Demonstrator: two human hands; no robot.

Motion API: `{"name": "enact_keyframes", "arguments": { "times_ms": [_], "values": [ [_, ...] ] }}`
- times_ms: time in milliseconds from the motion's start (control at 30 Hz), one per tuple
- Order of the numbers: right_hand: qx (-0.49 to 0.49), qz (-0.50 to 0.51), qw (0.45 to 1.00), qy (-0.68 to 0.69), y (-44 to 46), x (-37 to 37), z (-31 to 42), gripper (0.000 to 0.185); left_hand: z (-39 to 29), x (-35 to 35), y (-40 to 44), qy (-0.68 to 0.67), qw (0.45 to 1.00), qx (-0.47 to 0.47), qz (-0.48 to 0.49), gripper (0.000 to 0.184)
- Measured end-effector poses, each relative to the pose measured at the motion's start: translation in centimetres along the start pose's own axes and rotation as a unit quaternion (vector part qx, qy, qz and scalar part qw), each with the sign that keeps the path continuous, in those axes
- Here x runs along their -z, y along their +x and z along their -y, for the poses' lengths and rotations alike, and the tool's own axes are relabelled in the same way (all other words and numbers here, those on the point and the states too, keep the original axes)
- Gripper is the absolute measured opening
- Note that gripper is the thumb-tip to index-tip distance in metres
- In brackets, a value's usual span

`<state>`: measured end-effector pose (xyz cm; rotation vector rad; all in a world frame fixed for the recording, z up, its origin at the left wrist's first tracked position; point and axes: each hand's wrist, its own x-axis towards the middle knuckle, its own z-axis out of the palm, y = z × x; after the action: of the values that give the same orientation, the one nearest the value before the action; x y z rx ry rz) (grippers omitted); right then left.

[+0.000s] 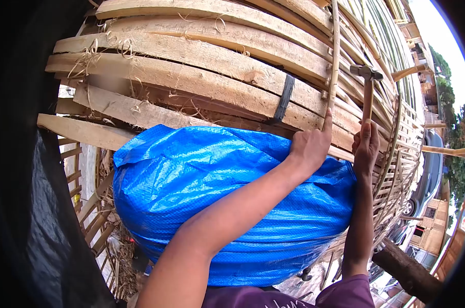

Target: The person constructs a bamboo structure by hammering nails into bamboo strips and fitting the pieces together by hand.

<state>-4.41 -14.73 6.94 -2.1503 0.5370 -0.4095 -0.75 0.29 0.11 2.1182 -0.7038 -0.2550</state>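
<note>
My left hand [310, 146] is closed around the lower end of a thin bamboo strip [335, 56], its index finger lying along the strip. The strip runs up across several rough wooden boards [201, 59]. In my right hand [366, 149] is a hammer [368, 95], gripped by its wooden handle with the metal head upward. The hammer head is over the bamboo slats, apart from the strip. A bulky blue tarp [232, 174] lies below both hands, and my left forearm crosses it.
A dark band [284, 98] wraps two boards. Curly wood shavings [96, 54] cling to the boards at left. Bamboo slats [404, 159] form a lattice at right, with a brown post [407, 269] lower down. Beyond stand a parked car [427, 177] and a wooden building [431, 220].
</note>
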Motion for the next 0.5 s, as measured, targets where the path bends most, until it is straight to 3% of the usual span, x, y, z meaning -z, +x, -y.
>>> {"name": "enact_keyframes", "arguments": {
  "times_ms": [133,200,267,400,500],
  "values": [
    [-0.005,0.015,1.000,0.023,-0.4,0.7,-1.1,0.029,-0.2,0.0,0.0,-0.003,1.000,-0.008,-0.006,0.082],
    [0.010,0.037,0.995,-0.088,-0.1,1.2,-2.2,0.028,0.0,0.1,0.1,0.005,1.000,-0.009,0.001,0.083],
    [0.003,0.050,0.994,-0.097,-0.1,1.7,-2.6,0.028,0.1,-0.3,0.2,0.010,1.000,-0.012,-0.004,0.082],
    [-0.013,0.032,0.999,0.024,-0.3,2.3,0.9,0.030,0.1,-0.3,0.1,0.010,1.000,-0.016,-0.006,0.080],
    [0.057,0.006,0.995,0.080,-0.7,2.7,1.5,0.033,0.2,-0.2,0.1,0.010,1.000,-0.022,-0.012,0.078]
  ]
}}
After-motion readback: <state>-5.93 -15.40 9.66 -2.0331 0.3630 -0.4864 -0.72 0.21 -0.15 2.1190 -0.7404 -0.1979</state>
